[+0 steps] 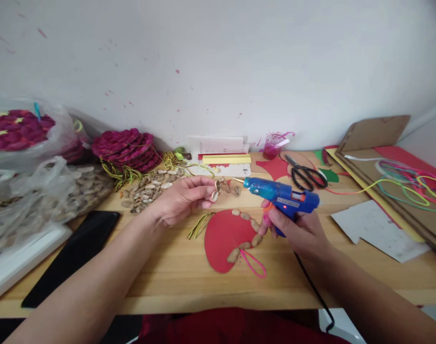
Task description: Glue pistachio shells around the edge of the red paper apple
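A white label [288, 202] is carried on the side of a blue glue gun [266, 188], but its print is too small to be read (a small red light glows beside it). The gun is gripped in the right hand [302, 229], its nozzle aimed toward the left hand [180, 198], where a shell [215, 195] is pinched between thumb and fingers. Near the tabletop's [175, 282] front edge, at mid-width, a red cutout [225, 234] is laid flat, partly edged with peanuts [254, 225]; its right side is partly hidden by right-hand fingers. A pink loop [255, 265] is seen at its lower edge. Scissors [303, 174] and a stained cup [272, 147] are set toward the back edge, loose shells [146, 188] left of centre. From the gun, a black cord [313, 286] is draped over the front edge.
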The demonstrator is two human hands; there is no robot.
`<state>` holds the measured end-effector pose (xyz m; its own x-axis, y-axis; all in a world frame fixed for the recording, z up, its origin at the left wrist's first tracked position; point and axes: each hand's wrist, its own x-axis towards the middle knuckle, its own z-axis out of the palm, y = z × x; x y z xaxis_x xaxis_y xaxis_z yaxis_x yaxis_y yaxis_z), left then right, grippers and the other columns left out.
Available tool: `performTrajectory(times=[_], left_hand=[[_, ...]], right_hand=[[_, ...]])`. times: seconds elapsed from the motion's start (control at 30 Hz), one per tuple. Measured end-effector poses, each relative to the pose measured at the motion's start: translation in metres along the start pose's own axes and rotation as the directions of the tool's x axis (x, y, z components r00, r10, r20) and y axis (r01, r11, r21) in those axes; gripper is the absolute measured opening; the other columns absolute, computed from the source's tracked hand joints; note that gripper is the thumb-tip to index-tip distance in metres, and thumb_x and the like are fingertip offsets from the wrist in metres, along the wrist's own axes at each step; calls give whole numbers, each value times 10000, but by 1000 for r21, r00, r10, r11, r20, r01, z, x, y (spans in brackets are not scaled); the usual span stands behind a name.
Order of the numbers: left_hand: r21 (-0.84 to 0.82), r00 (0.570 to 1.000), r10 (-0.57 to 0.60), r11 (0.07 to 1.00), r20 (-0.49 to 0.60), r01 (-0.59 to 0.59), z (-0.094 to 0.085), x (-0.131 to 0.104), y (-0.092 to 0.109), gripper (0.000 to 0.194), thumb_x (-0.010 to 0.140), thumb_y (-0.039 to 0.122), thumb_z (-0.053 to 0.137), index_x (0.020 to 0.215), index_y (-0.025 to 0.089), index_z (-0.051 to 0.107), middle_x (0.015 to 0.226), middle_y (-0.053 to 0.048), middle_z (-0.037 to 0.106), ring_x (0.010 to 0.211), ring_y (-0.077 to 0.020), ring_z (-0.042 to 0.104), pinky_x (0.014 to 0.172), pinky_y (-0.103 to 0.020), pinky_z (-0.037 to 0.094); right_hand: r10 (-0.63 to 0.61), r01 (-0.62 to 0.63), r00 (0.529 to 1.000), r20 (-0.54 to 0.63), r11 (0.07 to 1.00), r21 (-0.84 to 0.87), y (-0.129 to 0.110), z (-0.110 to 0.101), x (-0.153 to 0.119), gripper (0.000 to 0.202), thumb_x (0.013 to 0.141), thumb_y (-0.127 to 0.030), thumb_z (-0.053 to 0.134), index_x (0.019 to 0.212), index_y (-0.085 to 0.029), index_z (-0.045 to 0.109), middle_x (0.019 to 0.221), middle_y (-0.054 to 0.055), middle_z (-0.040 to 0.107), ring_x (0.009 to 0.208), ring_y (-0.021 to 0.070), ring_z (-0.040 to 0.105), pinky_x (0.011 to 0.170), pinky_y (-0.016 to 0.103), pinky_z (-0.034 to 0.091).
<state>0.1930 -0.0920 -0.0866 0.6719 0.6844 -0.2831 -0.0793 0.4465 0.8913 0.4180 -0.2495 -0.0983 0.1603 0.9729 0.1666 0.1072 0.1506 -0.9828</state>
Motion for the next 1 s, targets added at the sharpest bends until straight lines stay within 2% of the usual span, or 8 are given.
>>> performTrajectory(times=[0.13,0.27,0.4,0.6,0.7,0.87,1.0], left_hand=[[-82,1000,-13,997,1,13,-1,0,-1,334,649,232,929,869,155,690,715,-2,695,581,-81,628,536,-168,525],[-107,1000,-6,994,10,7,-2,-1,0,309,664,214,919,851,154,681,716,-5,694,579,-79,628,526,-157,531],[-147,1000,12,989,16,-10,-1,-3,3,320,659,191,918,862,163,672,714,1,699,608,-101,675,527,-155,549],[-179,999,31,984,25,-26,1,-7,7,360,649,188,928,882,159,655,737,-11,730,646,-151,742,563,-186,608],[-186,998,37,982,48,-27,2,-8,7,374,644,198,936,896,147,664,755,-26,746,644,-151,745,581,-192,621],[-143,993,21,990,118,-4,10,-9,3,400,623,232,955,888,126,676,712,-22,737,615,-142,735,562,-188,620],[-61,976,0,998,216,14,18,-11,-5,381,673,277,932,921,121,689,712,-43,755,641,-147,746,586,-192,626]], right_hand=[[-2,2,998,57,1000,-1,-1,1,-4,239,956,-451,654,975,-213,654,655,27,730,528,173,694,482,278,558],[46,-44,997,-55,999,27,-1,8,-4,266,924,-463,689,968,-202,661,627,13,701,533,179,686,486,289,558],[111,-104,988,-104,992,74,-2,15,2,353,881,-536,715,944,-196,643,604,-15,639,525,192,707,401,243,472],[74,-73,997,-16,997,30,-34,23,9,315,924,-509,681,910,-199,627,643,-34,605,534,146,706,420,199,455],[34,-34,999,-24,999,24,-42,29,17,308,914,-508,690,914,-208,619,649,-34,611,534,152,703,403,208,450],[53,-49,993,-110,998,41,-23,41,30,348,820,-486,786,931,-216,596,577,-49,638,471,133,639,418,219,468],[78,-76,995,-58,997,31,-7,45,31,354,728,-402,864,840,-203,592,553,-70,609,439,95,575,436,215,480]])
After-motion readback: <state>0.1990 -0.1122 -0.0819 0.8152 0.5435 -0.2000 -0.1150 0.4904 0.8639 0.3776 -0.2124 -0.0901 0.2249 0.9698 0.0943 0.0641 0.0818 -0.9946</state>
